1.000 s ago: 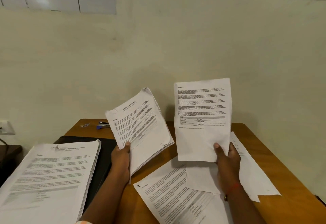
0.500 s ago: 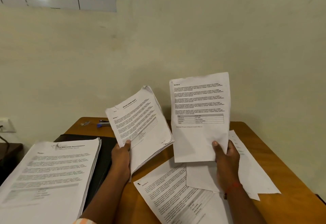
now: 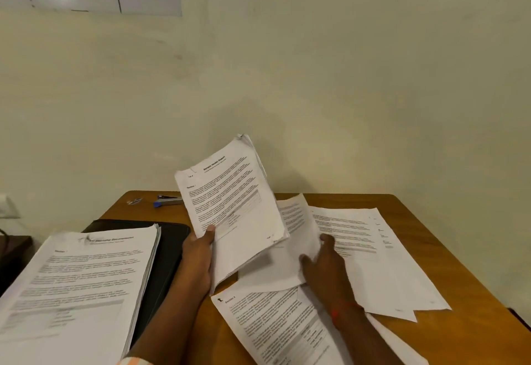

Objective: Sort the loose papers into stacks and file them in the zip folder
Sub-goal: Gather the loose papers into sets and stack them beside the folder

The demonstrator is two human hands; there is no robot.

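My left hand (image 3: 198, 252) grips the lower left corner of a sheaf of printed papers (image 3: 230, 200), held up and tilted over the table. My right hand (image 3: 324, 261) holds a single printed sheet (image 3: 290, 252) by its right edge, low and slanting down behind the sheaf. Loose printed sheets lie on the table at the right (image 3: 370, 255) and at the front (image 3: 275, 327). A thick sorted stack (image 3: 77, 284) sits at the left on top of the black zip folder (image 3: 163, 252), which shows along the stack's right side.
The wooden table (image 3: 448, 252) stands against a pale wall. A blue stapler (image 3: 166, 201) and a small clip (image 3: 134, 200) lie at the table's far left edge. A wall socket (image 3: 7, 206) is at the far left.
My right hand has brought its single sheet down from upright in the air to low over the table, behind the sheaf. My left hand has kept the sheaf where it was.
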